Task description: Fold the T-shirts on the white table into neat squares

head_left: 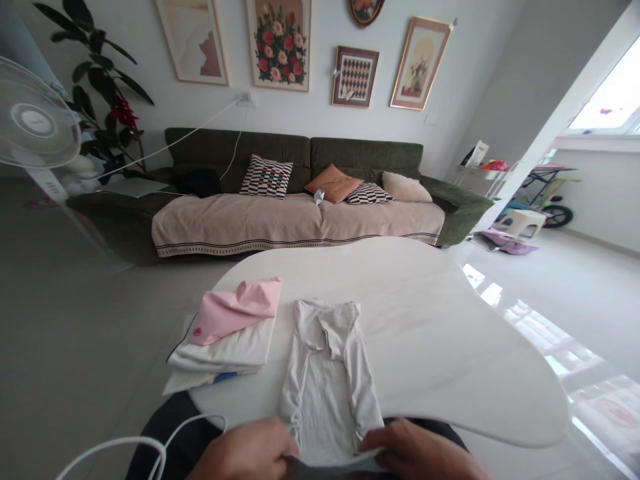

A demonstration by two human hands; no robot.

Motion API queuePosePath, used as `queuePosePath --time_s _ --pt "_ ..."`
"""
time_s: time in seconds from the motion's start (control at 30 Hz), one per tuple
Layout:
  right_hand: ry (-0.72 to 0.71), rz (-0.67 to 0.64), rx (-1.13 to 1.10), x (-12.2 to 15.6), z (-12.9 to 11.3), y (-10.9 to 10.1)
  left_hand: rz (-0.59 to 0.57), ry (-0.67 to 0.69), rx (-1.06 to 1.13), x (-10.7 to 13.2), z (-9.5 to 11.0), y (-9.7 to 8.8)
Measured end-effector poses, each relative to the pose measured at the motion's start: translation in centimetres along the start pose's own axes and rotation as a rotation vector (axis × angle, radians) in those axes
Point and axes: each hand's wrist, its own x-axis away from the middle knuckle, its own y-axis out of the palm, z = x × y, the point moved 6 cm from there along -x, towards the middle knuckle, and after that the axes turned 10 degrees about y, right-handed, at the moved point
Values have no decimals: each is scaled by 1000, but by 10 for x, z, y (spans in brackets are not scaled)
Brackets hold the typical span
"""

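Note:
A pale grey-white shirt (326,393) lies lengthwise on the white table (425,320), its collar end away from me and both sides folded inward over the middle. At the near edge of the table my left hand (247,452) is closed on the left corner of its bottom hem. My right hand (417,448) pinches the opposite corner, and the hem stretches between the two, slightly lifted toward me. Left of the shirt sits a stack of folded white clothes (227,347), topped by a pink folded garment (240,307).
Beyond the table stands a green sofa (240,150) with cushions and a beige cover. A white fan (37,120) is at the left. A white cable (155,443) loops by my left leg. Far right are a white stool (523,220) and a small bike (556,215).

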Motion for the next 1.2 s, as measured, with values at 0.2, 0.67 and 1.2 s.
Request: queuePosePath --time_s 0.2,0.67,1.2 --pt "146 533 -257 -95 57 -107 634 -116 175 -81 -36 -121" --pt "331 937 -155 -182 131 -104 873 -285 270 -168 -132 -89" --pt "422 737 537 -200 113 -36 721 -102 -458 -178 -90 -43"
